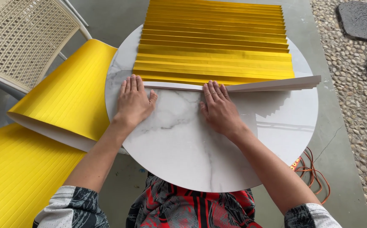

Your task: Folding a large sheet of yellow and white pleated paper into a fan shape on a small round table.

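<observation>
at far left we see a woven-back chair (pixel 21 40) and curled yellow scored sheets (pixel 71 90) draped off the round marble-look bench (pixel 192 147), parked within reach. our left hand (pixel 133 101) lies flat, fingers (pixel 129 84) spread wide and holding nothing, pinning the near edge of the gold accordion-pleated sheet (pixel 215 42) to the bench. our right hand (pixel 218 105) presses likewise, fingers together and extended, gripping nothing, so the newest fold stays sharp. the pleated sheet sits across the far half of the bench, its white underside showing along the near fold and jutting past the rim at right. its far end is cut off by the frame. an orange cord (pixel 312 169) on the floor at right is partly hidden under the bench.
</observation>
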